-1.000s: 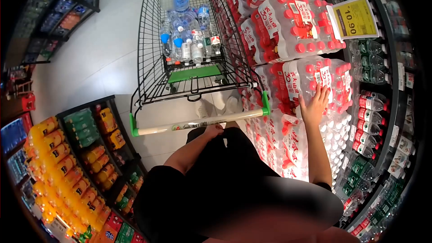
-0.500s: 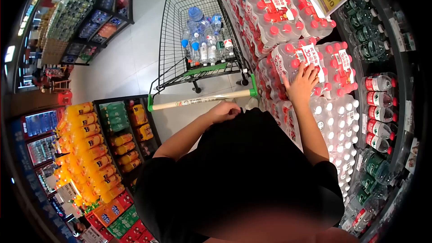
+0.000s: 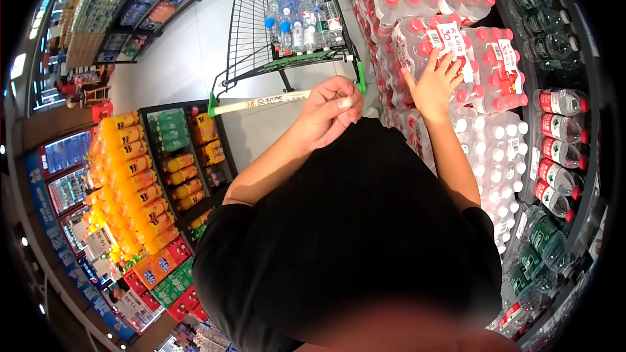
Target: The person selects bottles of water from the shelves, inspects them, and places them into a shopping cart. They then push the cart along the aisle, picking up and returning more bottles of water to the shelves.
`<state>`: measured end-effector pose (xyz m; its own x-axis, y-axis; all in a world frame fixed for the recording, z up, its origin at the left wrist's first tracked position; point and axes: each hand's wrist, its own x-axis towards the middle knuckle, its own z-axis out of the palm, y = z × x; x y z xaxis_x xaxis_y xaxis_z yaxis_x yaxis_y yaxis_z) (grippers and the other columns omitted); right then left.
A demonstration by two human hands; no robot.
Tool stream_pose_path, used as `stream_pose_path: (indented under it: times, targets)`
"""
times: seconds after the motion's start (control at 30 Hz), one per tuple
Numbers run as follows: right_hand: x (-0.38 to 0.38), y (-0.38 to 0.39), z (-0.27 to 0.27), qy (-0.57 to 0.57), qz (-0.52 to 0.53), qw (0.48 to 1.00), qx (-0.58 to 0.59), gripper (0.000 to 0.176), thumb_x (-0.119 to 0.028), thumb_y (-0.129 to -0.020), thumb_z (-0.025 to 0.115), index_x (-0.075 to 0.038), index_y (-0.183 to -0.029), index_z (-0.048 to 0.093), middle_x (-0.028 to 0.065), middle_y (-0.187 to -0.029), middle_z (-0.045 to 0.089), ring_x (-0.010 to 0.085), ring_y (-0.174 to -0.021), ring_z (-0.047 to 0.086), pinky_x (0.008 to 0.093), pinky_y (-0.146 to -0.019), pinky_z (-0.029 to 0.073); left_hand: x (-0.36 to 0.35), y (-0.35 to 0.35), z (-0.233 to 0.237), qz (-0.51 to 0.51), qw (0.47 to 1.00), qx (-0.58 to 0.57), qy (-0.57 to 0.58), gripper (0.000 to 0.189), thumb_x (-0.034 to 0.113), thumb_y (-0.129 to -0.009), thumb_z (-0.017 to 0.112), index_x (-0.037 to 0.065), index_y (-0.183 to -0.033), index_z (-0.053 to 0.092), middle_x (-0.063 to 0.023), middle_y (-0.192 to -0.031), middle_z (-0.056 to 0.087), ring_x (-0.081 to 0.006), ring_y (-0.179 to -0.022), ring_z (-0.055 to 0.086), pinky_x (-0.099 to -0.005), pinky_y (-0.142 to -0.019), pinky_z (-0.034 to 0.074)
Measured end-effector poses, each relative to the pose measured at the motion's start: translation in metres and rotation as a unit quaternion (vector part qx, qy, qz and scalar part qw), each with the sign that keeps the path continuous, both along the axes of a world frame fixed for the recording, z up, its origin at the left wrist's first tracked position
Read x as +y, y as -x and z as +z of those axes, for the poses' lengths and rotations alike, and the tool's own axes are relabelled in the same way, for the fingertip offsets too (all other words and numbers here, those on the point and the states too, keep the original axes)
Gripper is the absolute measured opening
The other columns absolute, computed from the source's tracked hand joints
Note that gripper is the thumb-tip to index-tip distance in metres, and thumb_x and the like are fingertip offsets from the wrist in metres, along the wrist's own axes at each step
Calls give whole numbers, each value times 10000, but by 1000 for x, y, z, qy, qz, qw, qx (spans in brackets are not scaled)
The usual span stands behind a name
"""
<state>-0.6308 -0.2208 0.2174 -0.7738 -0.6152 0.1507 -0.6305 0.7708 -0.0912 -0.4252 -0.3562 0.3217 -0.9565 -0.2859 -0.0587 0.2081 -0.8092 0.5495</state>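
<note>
My right hand (image 3: 433,81) lies flat with fingers spread on a shrink-wrapped pack of red-capped water bottles (image 3: 486,58) in a tall stack at my right. My left hand (image 3: 329,114) is raised in front of my chest with its fingers curled. It overlaps the right end of the shopping cart handle (image 3: 261,101); whether it grips the handle I cannot tell. The wire cart (image 3: 257,32) stands ahead of me and holds several loose water bottles (image 3: 297,16).
More wrapped water packs (image 3: 482,156) are stacked below and above the touched one. Single bottles (image 3: 557,150) fill the shelf at far right. A low display of orange drink bottles (image 3: 124,176) stands at my left. A pale floor aisle (image 3: 176,58) runs past the cart.
My left hand has risen from my waist up to the cart handle. The view has tilted, so the cart sits higher in frame. My right hand stays on the same pack.
</note>
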Motion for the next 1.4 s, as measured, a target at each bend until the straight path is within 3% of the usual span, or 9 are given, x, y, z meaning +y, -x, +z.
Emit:
stream_pose_path:
  times: [0.53, 0.7, 0.97, 1.23, 1.4]
  targets:
    - [1, 6, -13, 41, 7, 999, -19, 889, -567, -841, 630, -4, -1460, 332, 355, -1476, 277, 566, -1362, 222, 683, -1084, 135, -21, -13, 7, -5, 999, 22, 31, 189, 76, -859, 694, 91, -957, 533, 2, -800, 505, -138, -725, 503, -240, -629, 444]
    - [1, 25, -16, 123, -32, 989, -81, 784, -546, -824, 680, -29, -1378, 478, 338, -1462, 330, 528, -1385, 218, 595, -1114, 215, -55, -15, 5, -11, 999, 52, -14, 261, 11, -824, 700, 102, -981, 512, 2, -869, 482, -133, -787, 491, -246, -673, 444]
    - [-35, 66, -8, 168, -113, 979, -6, 751, -503, -849, 683, 0, -1365, 470, 358, -1486, 263, 537, -1386, 199, 574, -1122, 235, -124, -8, 9, -68, 995, 70, -26, 345, -38, -788, 707, 117, -977, 463, 5, -893, 457, -122, -822, 473, -247, -684, 430]
    - [-44, 70, -41, 149, -48, 985, 76, 628, -404, -884, 676, 41, -1291, 498, 321, -1406, 406, 492, -1352, 310, 557, -1113, 264, -165, 8, -6, -83, 993, 56, -64, 362, -29, -800, 696, 142, -948, 414, 36, -878, 424, -99, -801, 449, -229, -671, 405]
    - [-46, 68, -39, 142, -50, 986, 72, 588, -373, -891, 674, 26, -1290, 508, 304, -1405, 417, 477, -1352, 318, 538, -1118, 262, -187, 14, -21, -104, 988, 39, -110, 344, 6, -822, 693, 139, -951, 403, 36, -872, 399, -99, -792, 436, -220, -666, 393]
